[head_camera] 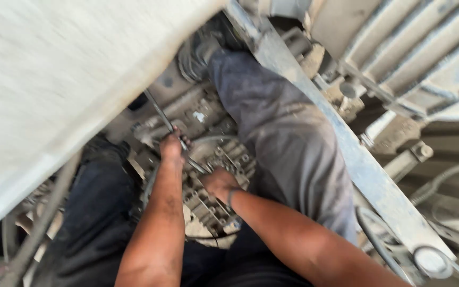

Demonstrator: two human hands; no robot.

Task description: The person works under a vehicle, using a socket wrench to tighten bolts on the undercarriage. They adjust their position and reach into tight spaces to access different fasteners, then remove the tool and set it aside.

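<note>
The long metal rod (173, 133) is slanting from the upper left down to the lower right across a grimy engine assembly (208, 175), and the person's left hand (172, 146) is clenching around its middle, knuckles turned up. The right hand (218, 182) is sitting just beside the rod's lower end, pressing against the ribbed metal housing; it is curling inward, but whether it is grasping anything I cannot tell, since the fingers are hidden against the parts. A dark band (231, 195) is circling that wrist. Both bare forearms are reaching up from the bottom of the view, close together. To the right of the hands, a leg in dusty grey trousers (282, 143) is lying along the machinery, beside a long diagonal steel frame rail (362, 165). A pale, blurred panel (54, 79) is filling the upper left, hanging over the work. Ribbed grey metal (415, 48) is showing at the upper right, and hoses (378, 239) are looping near the lower right.
</note>
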